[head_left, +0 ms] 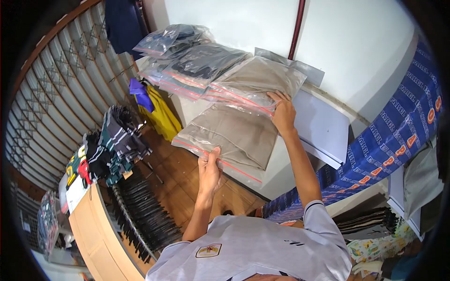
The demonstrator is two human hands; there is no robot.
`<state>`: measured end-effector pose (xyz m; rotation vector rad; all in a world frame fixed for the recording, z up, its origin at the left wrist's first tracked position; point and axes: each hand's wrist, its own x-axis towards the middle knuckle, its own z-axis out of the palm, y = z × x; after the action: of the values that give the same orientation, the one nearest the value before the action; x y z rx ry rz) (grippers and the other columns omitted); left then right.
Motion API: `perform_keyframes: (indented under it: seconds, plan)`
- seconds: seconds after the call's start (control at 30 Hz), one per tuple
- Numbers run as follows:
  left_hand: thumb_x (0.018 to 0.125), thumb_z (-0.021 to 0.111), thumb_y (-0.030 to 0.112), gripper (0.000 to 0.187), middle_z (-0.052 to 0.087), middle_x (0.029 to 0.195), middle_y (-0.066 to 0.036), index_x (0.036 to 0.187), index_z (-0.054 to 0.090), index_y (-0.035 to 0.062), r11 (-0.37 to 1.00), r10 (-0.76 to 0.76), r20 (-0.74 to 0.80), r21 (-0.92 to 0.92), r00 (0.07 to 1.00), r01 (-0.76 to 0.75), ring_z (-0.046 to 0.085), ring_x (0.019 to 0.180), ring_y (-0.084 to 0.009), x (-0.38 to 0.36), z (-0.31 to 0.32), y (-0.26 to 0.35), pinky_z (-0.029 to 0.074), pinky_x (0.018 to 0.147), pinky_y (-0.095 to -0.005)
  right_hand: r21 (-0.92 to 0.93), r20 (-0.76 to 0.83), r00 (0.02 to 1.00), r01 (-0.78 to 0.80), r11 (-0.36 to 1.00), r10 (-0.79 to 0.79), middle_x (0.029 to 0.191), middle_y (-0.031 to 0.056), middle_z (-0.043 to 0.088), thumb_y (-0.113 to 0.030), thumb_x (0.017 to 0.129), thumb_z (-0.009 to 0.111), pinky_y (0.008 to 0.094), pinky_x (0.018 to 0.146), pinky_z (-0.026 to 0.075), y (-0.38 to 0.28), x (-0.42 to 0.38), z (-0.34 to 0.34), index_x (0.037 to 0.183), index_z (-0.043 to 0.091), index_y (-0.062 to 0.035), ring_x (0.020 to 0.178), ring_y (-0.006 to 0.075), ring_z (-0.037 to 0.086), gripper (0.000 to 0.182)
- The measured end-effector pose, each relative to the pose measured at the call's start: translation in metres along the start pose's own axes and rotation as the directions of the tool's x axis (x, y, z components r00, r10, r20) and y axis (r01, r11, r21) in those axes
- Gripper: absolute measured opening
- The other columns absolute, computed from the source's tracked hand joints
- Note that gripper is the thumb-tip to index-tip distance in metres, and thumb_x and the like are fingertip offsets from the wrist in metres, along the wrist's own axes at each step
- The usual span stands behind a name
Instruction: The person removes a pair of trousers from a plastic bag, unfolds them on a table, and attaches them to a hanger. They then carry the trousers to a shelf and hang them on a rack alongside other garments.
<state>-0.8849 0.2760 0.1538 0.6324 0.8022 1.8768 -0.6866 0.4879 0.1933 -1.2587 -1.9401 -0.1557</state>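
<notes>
My left hand (209, 174) pinches the near edge of a clear zip bag (236, 136), thumb on top, close to its red seal strip. A folded beige garment lies flat inside that bag. Farther back, my right hand (283, 112) has its fingers bent over the right corner of a second zip bag (260, 77), which also contains beige cloth. This second bag overlaps the far edge of the first one. Beside it on the left rest more zip bags (204, 63) of dark clothing, stacked in a pile.
A pale flat box (321, 124) lies right of the bags, near a blue printed banner (375, 131). To the left are a rack of black hangers (143, 210), hanging dark garments (119, 138), a yellow cloth (159, 112), a wooden counter (96, 234) and a folding metal gate (61, 79).
</notes>
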Motion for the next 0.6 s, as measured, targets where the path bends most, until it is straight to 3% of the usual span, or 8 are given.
perform_keyframes:
  seconds: [0.23,0.33,0.43,0.47,0.5,0.53,0.57,0.6]
  plan:
    - [0.100,0.059,0.018,0.019,0.067,0.101,-0.005,0.110,0.061,0.0022,0.992,0.126,0.012,-0.017,0.992,-0.126,0.067,0.088,-0.0150,-0.077,-0.009,0.007,0.056,0.077,-0.0323,0.128,-0.001,0.993,0.115,0.985,-0.116,0.141,0.0140,0.056,-0.003,0.067,0.080,0.0428,0.109,0.041,0.012,-0.013,0.002,0.129,0.062,-0.0107,0.132,0.0364,0.048,0.065]
    - [0.100,0.055,0.015,0.015,0.066,0.095,-0.003,0.107,0.062,0.0041,0.989,0.146,-0.061,0.033,0.987,-0.144,0.064,0.082,-0.0112,-0.112,0.002,0.005,0.055,0.073,-0.0295,0.254,-0.059,0.993,0.116,0.960,-0.105,0.147,0.0242,0.044,-0.014,0.071,0.082,0.0506,0.114,0.030,0.010,-0.052,-0.015,0.142,0.046,-0.0046,0.138,0.0415,0.037,0.080]
    - [0.100,0.053,0.014,0.014,0.065,0.090,-0.001,0.104,0.063,0.0048,0.975,0.216,-0.126,0.084,0.968,-0.207,0.061,0.077,-0.0084,-0.145,0.024,0.007,0.052,0.069,-0.0274,0.480,-0.352,0.904,-0.050,0.876,0.244,0.147,0.0290,0.040,-0.023,0.077,0.082,0.0503,0.117,0.025,-0.002,-0.134,-0.029,0.146,0.036,0.0041,0.142,0.0434,0.032,0.087]
    - [0.100,0.053,0.015,0.014,0.065,0.090,-0.001,0.103,0.063,0.0046,0.967,0.247,-0.154,0.108,0.957,-0.232,0.061,0.075,-0.0081,-0.156,0.031,0.006,0.052,0.068,-0.0270,0.652,-0.049,0.867,-0.348,0.674,0.495,0.146,0.0261,0.043,-0.027,0.080,0.079,0.0480,0.116,0.027,-0.021,-0.166,-0.042,0.144,0.038,0.0059,0.140,0.0398,0.035,0.083]
    - [0.100,0.053,0.015,0.015,0.064,0.088,0.001,0.101,0.063,0.0046,0.967,0.234,-0.140,0.139,0.962,-0.215,0.059,0.073,-0.0075,-0.167,0.029,0.002,0.050,0.066,-0.0266,0.803,0.332,0.801,-0.517,0.297,0.497,0.140,0.0239,0.049,-0.029,0.083,0.077,0.0470,0.113,0.033,-0.026,-0.189,-0.053,0.139,0.043,0.0062,0.134,0.0371,0.043,0.075]
    - [0.101,0.053,0.016,0.015,0.062,0.086,0.002,0.099,0.063,0.0046,0.966,0.218,-0.129,0.171,0.967,-0.195,0.057,0.071,-0.0069,-0.177,0.023,-0.003,0.048,0.065,-0.0261,0.708,0.664,0.615,-0.701,-0.092,0.425,0.134,0.0216,0.054,-0.032,0.085,0.075,0.0460,0.109,0.038,-0.030,-0.212,-0.064,0.135,0.047,0.0064,0.128,0.0344,0.050,0.069]
    - [0.101,0.053,0.017,0.016,0.061,0.084,0.003,0.097,0.062,0.0046,0.965,0.191,-0.120,0.206,0.974,-0.164,0.055,0.069,-0.0062,-0.190,0.016,-0.011,0.046,0.063,-0.0257,0.452,0.864,0.501,-0.729,-0.515,0.048,0.123,0.0201,0.063,-0.033,0.087,0.073,0.0462,0.103,0.047,-0.026,-0.233,-0.071,0.128,0.055,0.0052,0.116,0.0325,0.061,0.059]
    - [0.101,0.053,0.019,0.020,0.052,0.076,0.007,0.089,0.060,0.0059,0.946,0.211,-0.164,0.284,0.963,-0.159,0.046,0.065,-0.0036,-0.200,0.013,-0.020,0.036,0.057,-0.0254,0.339,0.904,0.424,-0.790,-0.511,-0.057,0.117,0.0188,0.066,-0.029,0.087,0.070,0.0451,0.097,0.051,-0.020,-0.252,-0.071,0.124,0.057,0.0045,0.109,0.0301,0.064,0.052]
